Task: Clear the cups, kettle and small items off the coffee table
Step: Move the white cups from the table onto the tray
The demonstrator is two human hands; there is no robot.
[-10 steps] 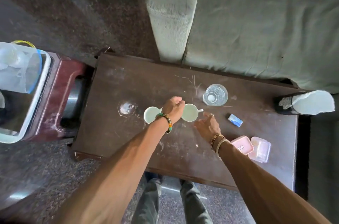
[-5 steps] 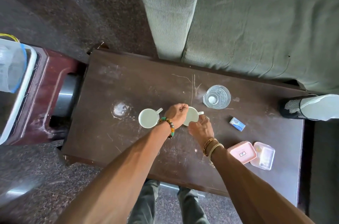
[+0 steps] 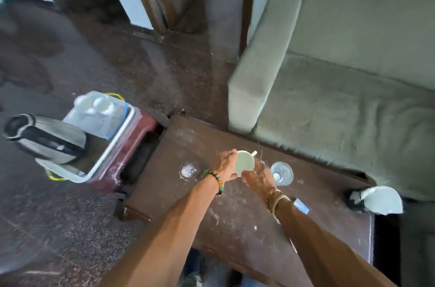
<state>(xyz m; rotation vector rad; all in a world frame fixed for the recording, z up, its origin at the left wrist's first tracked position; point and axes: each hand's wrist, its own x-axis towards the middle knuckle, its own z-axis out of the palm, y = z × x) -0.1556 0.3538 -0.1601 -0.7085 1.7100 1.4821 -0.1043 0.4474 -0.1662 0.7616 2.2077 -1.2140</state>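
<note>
Presently, a white cup [image 3: 244,162] is gripped on either side by the left hand [image 3: 224,166] and right hand [image 3: 258,178], over the coffee table [image 3: 235,225] (glass tumbler [image 3: 281,173] just beside; kettle [image 3: 46,141] well apart).

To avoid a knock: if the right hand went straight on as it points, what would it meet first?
The cup, gripped by the left hand; the right hand looks close against it, though blur hides contact. The glass sits right of that line.
</note>
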